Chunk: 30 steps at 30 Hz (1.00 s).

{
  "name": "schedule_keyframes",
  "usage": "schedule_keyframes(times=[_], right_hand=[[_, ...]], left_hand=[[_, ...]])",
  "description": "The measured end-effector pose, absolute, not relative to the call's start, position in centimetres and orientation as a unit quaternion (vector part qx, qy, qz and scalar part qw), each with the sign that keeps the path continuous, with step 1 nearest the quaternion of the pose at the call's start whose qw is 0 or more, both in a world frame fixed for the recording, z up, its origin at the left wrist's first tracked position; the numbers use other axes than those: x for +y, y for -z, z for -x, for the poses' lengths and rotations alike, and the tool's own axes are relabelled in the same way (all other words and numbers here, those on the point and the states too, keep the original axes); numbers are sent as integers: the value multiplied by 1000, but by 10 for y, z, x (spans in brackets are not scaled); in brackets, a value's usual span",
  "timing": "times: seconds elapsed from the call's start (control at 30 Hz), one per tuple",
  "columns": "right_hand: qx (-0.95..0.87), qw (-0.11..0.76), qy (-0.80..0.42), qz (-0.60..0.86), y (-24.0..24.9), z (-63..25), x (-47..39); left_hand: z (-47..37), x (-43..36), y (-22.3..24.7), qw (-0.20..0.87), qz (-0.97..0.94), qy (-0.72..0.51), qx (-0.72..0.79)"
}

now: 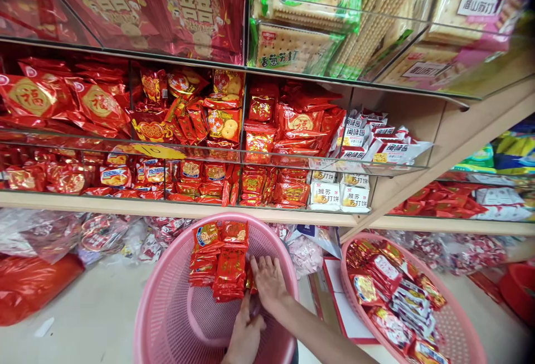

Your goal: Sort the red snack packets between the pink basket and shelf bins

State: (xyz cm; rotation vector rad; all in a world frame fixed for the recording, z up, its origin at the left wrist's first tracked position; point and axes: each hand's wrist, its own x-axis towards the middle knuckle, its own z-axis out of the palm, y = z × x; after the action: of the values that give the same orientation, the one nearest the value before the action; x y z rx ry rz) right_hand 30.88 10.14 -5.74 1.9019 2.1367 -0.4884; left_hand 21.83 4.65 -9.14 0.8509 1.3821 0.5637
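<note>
Here's the right hand (271,287), fingers splayed, the left hand's (246,329) grip unclear, both at four o'clock of red packets (229,266) stacked towards twelve in the pink basket (167,297), seemingly bracing the rows

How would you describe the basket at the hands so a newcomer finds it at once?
Below the shelves, left of centre, is a pink basket. The left hand and right hand reach into it, beside stacked red packets. The other pink basket, further right, holds a loose, mixed heap.
</note>
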Motion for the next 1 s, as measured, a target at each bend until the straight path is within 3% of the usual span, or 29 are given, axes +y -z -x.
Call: schedule_keyframes(times=[0.37, 0.67, 1.0], right_hand=[[725, 94, 137, -669, 76, -303, 120], [728, 87, 138, -666, 76, -300, 134], [753, 94, 148, -634, 69, -310, 130]], left_hand=[[-221, 48, 103, 723, -314, -315, 528], [-218, 53, 84, 658, -370, -266, 600], [-219, 52, 98, 642, -425, -212, 601]])
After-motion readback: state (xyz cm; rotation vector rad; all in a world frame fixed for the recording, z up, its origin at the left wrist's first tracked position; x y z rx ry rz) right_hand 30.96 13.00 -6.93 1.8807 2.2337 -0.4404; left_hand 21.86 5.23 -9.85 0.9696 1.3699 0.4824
